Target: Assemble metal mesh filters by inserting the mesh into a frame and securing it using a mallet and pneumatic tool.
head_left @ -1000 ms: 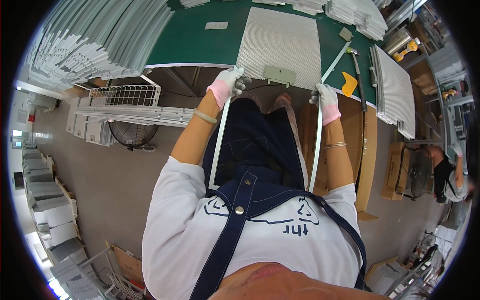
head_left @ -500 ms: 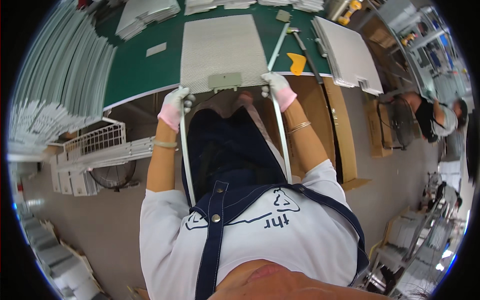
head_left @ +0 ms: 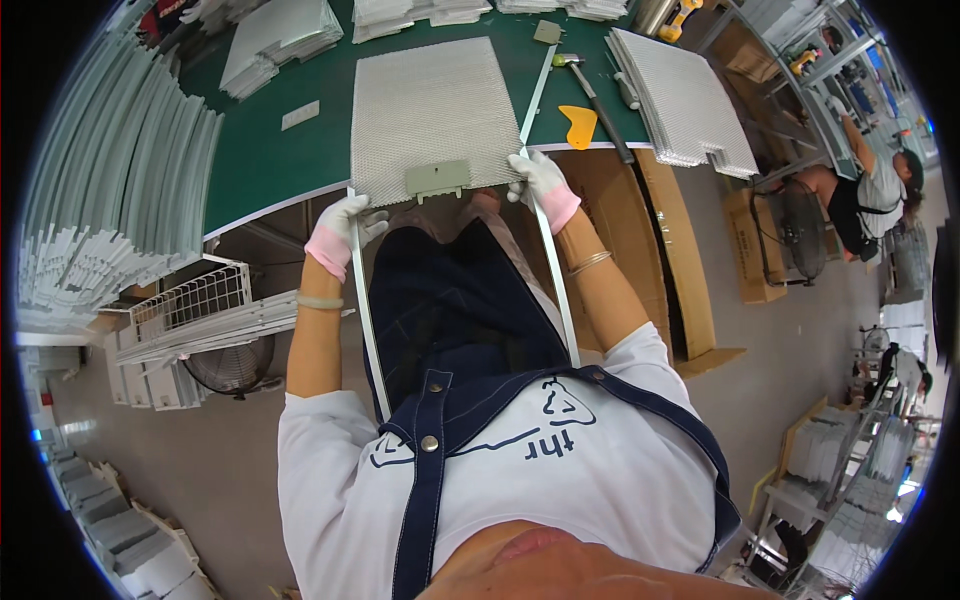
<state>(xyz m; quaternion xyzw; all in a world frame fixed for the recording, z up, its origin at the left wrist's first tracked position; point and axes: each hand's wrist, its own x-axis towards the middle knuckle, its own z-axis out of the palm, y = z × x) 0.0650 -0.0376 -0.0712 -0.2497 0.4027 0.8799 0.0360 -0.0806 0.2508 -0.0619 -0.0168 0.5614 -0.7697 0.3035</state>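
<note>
A white mesh panel [head_left: 435, 110] lies on the table, its near edge jutting past the table's front edge. On that near edge sits a grey-green plate [head_left: 437, 180] with small tabs. At the panel's near left corner my gloved left hand [head_left: 343, 230] is closed round a thin metal strip [head_left: 367, 320], fingers partly behind it. My gloved right hand [head_left: 545, 190] grips a second metal strip [head_left: 557, 280] at the near right corner. Both strips run back toward my apron. Along the panel's right side lies another thin strip [head_left: 538, 95].
Right of the panel are a yellow-orange scraper-shaped piece [head_left: 578, 127], a hammer [head_left: 603, 110] and stacked mesh panels [head_left: 685, 105]. Many pale strips [head_left: 140, 150] stand at the left. A cardboard box [head_left: 620, 250] is below the table; a person [head_left: 880, 190] works far right.
Both hands, with the strips, sit slightly lower and farther left in the picture. The left fingers look a little more spread. The table's things have shifted slightly left in view.
</note>
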